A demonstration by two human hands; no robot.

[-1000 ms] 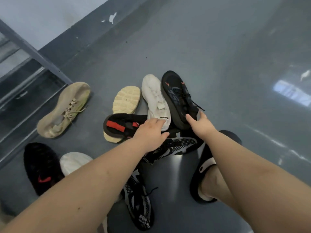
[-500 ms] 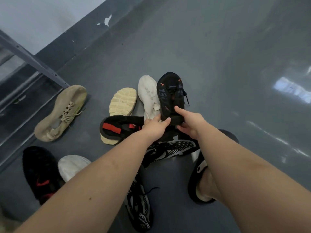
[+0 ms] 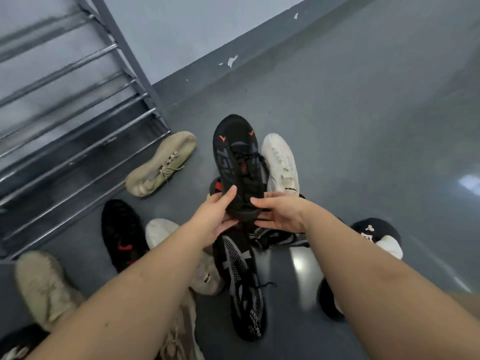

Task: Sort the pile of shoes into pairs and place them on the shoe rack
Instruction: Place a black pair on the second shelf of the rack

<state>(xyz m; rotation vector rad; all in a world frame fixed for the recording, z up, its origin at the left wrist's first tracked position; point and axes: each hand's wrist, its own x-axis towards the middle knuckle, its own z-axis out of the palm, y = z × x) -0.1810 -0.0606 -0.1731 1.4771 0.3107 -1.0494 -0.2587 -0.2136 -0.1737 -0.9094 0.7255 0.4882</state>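
Note:
A black sneaker with orange marks [image 3: 237, 162] is lifted above the pile, toe pointing away. My left hand [image 3: 215, 216] grips its heel from the left and my right hand [image 3: 279, 213] holds the heel from the right. On the floor lie a white sneaker [image 3: 280, 162], a beige sneaker [image 3: 161, 165], a black shoe with a red logo [image 3: 122, 235], two black-and-grey mesh sneakers [image 3: 244, 287], another white shoe [image 3: 161, 231] and a second beige shoe [image 3: 41, 284]. The metal shoe rack [image 3: 67, 105] stands at the left.
A black slipper with a cartoon print [image 3: 374, 229] sits at the right, on a foot. Another dark slipper [image 3: 327, 300] lies under my right forearm. The grey floor [image 3: 363, 113] stretches to the wall at the back.
Both hands have lifted the black orange-marked sneaker off the pile by its heel. The view has swung left, so the rack now fills the left side.

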